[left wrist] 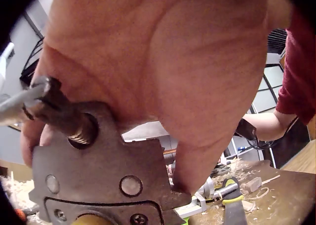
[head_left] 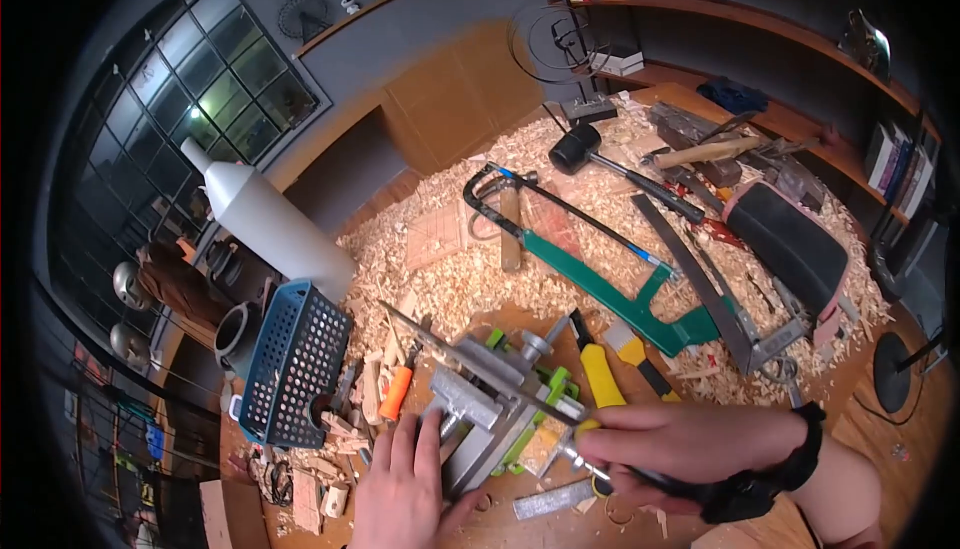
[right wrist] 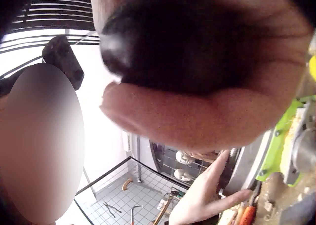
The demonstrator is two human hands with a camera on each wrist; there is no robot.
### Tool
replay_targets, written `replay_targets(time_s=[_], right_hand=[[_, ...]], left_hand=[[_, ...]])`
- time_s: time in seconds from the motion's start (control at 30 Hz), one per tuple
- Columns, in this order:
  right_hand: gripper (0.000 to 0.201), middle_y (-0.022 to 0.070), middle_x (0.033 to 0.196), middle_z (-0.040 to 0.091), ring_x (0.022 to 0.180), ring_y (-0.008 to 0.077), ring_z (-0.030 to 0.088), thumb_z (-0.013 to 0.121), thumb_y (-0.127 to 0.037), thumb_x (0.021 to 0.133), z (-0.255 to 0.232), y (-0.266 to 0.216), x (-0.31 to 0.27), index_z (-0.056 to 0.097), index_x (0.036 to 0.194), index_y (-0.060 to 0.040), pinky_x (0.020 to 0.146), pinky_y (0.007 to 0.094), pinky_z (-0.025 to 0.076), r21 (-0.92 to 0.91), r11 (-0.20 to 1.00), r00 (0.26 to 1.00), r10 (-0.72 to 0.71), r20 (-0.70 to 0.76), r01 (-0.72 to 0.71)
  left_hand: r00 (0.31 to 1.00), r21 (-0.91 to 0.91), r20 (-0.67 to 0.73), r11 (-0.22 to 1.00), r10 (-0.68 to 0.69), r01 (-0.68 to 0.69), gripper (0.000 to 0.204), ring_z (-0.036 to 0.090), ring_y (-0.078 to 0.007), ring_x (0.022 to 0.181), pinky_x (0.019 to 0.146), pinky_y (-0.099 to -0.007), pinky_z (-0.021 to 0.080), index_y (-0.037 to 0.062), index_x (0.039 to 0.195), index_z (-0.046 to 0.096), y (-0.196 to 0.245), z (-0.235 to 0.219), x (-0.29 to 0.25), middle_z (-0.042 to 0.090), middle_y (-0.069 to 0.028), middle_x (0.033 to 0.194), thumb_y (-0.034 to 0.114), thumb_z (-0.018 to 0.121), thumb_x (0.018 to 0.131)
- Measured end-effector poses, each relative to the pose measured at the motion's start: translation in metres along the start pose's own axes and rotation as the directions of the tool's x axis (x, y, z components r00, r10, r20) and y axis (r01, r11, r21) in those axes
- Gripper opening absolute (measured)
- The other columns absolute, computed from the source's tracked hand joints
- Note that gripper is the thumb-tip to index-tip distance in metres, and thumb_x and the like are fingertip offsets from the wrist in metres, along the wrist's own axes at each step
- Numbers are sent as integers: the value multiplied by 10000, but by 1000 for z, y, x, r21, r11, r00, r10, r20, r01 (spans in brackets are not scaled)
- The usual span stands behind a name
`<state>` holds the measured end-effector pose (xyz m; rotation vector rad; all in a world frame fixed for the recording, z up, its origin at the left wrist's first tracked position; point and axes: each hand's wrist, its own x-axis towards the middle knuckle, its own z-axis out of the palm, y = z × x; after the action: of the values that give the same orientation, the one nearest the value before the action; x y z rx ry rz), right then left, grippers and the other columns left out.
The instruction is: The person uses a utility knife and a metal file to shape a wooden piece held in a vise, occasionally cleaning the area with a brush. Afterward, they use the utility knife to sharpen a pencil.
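Note:
My right hand (head_left: 665, 449) grips the dark handle (right wrist: 163, 42) of a long file, its fingers curled round it. The narrow dark file (head_left: 450, 351) slants across the top of a grey metal bench vise (head_left: 487, 439), pointing to the far left. My left hand (head_left: 405, 479) rests on the near left side of the vise, fingers fairly straight and thumb spread. In the left wrist view, the palm lies over the vise's steel end plate (left wrist: 108, 170), beside a threaded screw. Bright green parts (head_left: 560, 386) show along the vise's right side.
A blue perforated basket (head_left: 292, 369) stands left, near an orange-handled tool (head_left: 397, 392). Right of the vise lie a yellow-handled knife (head_left: 600, 374) and a brush (head_left: 640, 357). Beyond, a green hacksaw (head_left: 600, 284) and black mallet (head_left: 577, 149) lie on wood shavings (head_left: 430, 274).

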<state>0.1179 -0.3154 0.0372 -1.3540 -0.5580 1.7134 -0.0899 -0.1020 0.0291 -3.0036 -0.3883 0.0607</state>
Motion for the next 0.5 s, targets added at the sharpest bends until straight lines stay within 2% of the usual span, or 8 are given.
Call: replay_targets(time_s=[0.03,0.07,0.17,0.23,0.3,0.37,0.47,0.5], right_hand=[[331,19,658,524,454,103,505,392,-340,1126,-3,-1,4,458,970,-56,426,244,403,26,999,999,-46,-2,46],[310,19,665,538,465,104,507,396,-326,1126,-5,-1,8,470,996,-54,430,245,404,48,995,996,-87,-4,87],[367,23,694,589,488,123,542,413,-401,1103,-16,11,10,500,998,-60,476,272,443,-3,987,985,-159,-70,159],[277,22,626,521,409,107,465,419,-321,1122,-8,1,-13,515,1059,-69,372,232,370,172,962,966,-182,-182,213],[287,14,587,497,391,100,446,401,-317,1126,-10,-9,-26,502,1040,-63,359,234,356,175,981,976,-50,-213,89],[297,4,606,517,392,92,447,376,-320,1131,-14,-2,-31,492,1019,-71,369,229,357,186,981,985,-23,-170,55],[293,16,631,519,408,86,467,375,-321,1130,-12,11,-30,470,1047,-56,380,220,368,159,974,986,-150,-66,159],[268,18,636,519,411,86,466,370,-301,1131,-7,4,-31,456,1078,-53,385,223,375,132,986,992,-88,-85,99]], left_hand=[[1000,-37,21,999,-17,18,1026,420,-484,1374,1132,-507,381,-72,1528,322,-1,2,1,418,-322,1496,372,852,770],[998,24,-37,999,47,-46,854,503,-475,1250,1035,-492,460,-44,1491,399,-3,3,-1,498,-299,1417,296,799,816],[999,-32,-38,999,23,-24,855,518,-455,1246,1025,-480,474,-2,1504,412,-6,-1,-1,504,-261,1427,305,806,811],[998,-77,-31,996,-52,50,848,531,-440,1240,1002,-474,490,16,1504,425,-3,-7,0,514,-234,1423,314,806,807],[997,-87,57,994,-55,60,879,528,-438,1254,1004,-474,489,19,1510,417,-5,-11,1,509,-235,1428,321,817,788],[999,-31,14,999,-42,43,897,534,-433,1243,993,-472,494,14,1517,406,-12,-3,-1,505,-240,1427,318,815,779],[1000,-85,-14,996,13,-14,870,537,-436,1236,970,-472,510,-6,1510,410,-13,-4,-1,501,-255,1422,277,797,783],[1000,-90,-20,996,-4,2,870,537,-436,1236,970,-472,510,-6,1510,410,-12,-6,-1,501,-255,1422,277,797,783]])
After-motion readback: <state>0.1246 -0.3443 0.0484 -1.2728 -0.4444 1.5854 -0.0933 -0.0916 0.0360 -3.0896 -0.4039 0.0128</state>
